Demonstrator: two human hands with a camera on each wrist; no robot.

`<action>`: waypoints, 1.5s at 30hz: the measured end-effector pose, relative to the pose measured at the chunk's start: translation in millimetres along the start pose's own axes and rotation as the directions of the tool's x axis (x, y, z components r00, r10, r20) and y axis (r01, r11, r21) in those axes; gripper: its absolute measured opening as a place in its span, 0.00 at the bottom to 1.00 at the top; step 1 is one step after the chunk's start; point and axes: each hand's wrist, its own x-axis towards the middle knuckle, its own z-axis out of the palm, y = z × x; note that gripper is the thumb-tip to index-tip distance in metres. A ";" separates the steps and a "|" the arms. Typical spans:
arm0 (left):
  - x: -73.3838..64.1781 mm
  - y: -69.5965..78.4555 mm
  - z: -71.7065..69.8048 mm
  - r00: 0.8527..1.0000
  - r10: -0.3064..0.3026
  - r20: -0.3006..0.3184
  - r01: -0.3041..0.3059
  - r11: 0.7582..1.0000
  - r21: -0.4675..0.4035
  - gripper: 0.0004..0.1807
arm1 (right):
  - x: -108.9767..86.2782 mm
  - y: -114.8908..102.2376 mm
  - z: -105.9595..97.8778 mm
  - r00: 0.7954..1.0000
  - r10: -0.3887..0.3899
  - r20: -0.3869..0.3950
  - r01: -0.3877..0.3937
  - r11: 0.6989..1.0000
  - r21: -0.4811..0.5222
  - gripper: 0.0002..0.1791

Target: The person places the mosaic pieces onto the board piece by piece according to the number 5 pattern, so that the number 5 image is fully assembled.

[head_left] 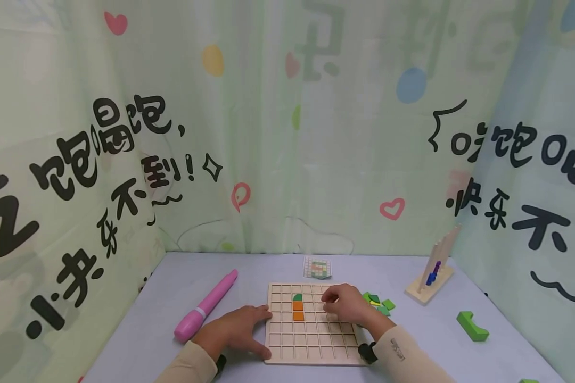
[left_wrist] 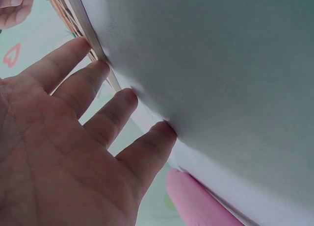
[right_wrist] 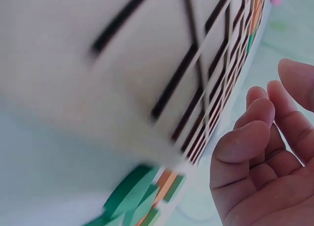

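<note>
Across the lower middle of the frame, we see a pale wooden grid board, its right side partly covered by the right hand. That hand's fingers bend loosely, and we make out nothing between them and the thumb. The left hand touches the board's left edge, fingers extended. Flat, angular green pieces overlap beside the right hand, some hidden. We find the card's print too small to read; a green block is cut off lower right.
</note>
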 end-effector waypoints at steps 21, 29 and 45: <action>2.4 -3.8 0.5 1.000 0.002 0.005 -0.002 1.000 0.008 0.49 | 3.9 50.2 -24.9 0.987 0.149 -0.067 -0.155 0.982 -0.104 0.04; 1.8 -3.2 0.8 1.000 0.003 0.010 -0.003 1.000 0.003 0.49 | 10.5 53.2 -22.3 0.973 0.223 -0.061 -0.230 0.963 -0.143 0.10; 1.5 -1.7 0.9 1.000 0.000 0.010 0.000 1.000 0.000 0.49 | 6.7 54.2 -23.2 0.976 0.214 -0.036 -0.216 0.943 -0.253 0.04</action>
